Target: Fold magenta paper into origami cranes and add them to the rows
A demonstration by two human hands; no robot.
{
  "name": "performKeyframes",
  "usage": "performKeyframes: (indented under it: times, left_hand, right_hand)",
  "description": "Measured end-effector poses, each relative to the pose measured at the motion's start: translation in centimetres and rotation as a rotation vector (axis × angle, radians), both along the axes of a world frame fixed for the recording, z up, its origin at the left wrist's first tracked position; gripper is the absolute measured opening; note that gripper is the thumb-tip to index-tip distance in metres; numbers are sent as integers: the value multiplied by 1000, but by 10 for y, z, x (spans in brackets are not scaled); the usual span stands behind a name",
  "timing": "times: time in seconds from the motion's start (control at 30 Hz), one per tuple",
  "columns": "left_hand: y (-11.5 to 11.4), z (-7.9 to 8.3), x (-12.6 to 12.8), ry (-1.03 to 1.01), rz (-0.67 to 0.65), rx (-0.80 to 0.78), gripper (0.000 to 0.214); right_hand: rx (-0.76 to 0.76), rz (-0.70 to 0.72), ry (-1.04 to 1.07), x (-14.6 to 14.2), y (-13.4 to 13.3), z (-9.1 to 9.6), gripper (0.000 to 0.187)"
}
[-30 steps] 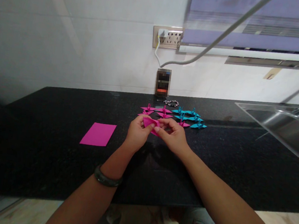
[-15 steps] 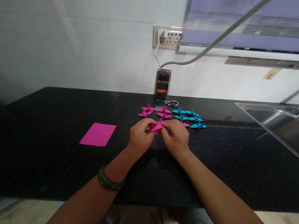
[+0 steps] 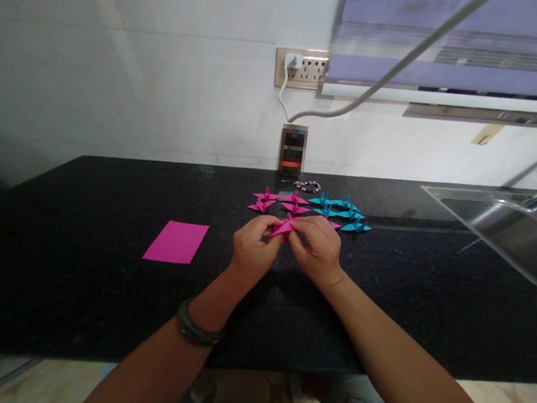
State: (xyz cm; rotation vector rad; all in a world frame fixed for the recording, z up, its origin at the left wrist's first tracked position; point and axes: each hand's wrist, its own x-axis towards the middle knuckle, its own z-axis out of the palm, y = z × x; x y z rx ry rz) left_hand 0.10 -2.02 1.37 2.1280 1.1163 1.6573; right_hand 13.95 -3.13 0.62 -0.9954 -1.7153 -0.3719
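The left hand (image 3: 252, 249) and right hand (image 3: 317, 249) meet above the counter (image 3: 70, 282), both pinching a small folded pink paper (image 3: 283, 229) between their fingertips. The paper sits in the gap between the two hands, just in front of the cranes; only its upper fold shows, the rest is covered by the fingers, so its full shape cannot be made out.

Just behind the paper lie the pink cranes (image 3: 278, 201) and, to their right, the blue cranes (image 3: 342, 212). One pink crane (image 3: 332, 224) near the blue ones is partly hidden by the right hand. Behind the cranes a bead bracelet (image 3: 307, 185) lies near the wall, and behind it stands a blurred dark object (image 3: 292, 150) that cannot be identified. Well left of the paper a flat pink sheet (image 3: 176, 241) lies on the counter. Far right of the cranes a sink (image 3: 513, 223) is cut off by the frame edge. A bangle (image 3: 198, 331) circles the left wrist.
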Motion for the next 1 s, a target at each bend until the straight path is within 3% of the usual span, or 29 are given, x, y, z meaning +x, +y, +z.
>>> performKeyframes:
  times: [0.17,0.27,0.43,0.53,0.63,0.73,0.9,1.0]
  left_hand:
    - [-2,1,0,-4,17,-41,9]
    - [2,-2,2,-127,10,-184,9]
    - [14,-11,7,-554,-181,-489,16]
    - [13,-9,9,-637,-308,-596,17]
    - [7,-2,8,-625,-456,-702,28]
    - [3,5,6,-637,-604,-845,39]
    - [6,4,2,-624,-561,-970,34]
    - [7,1,1,-599,-572,-990,34]
  right_hand:
    - [-6,20,-37,-1,-2,1,13]
    - [-69,24,42,-6,-3,2,17]
    - [-458,36,351,-14,-1,-3,20]
    - [-629,77,449,-12,2,-5,17]
    - [-567,55,494,-5,7,-5,16]
    - [-399,109,392,5,10,0,14]
    - [-383,282,69,15,7,11,21]
    - [-410,272,164,12,6,11,23]
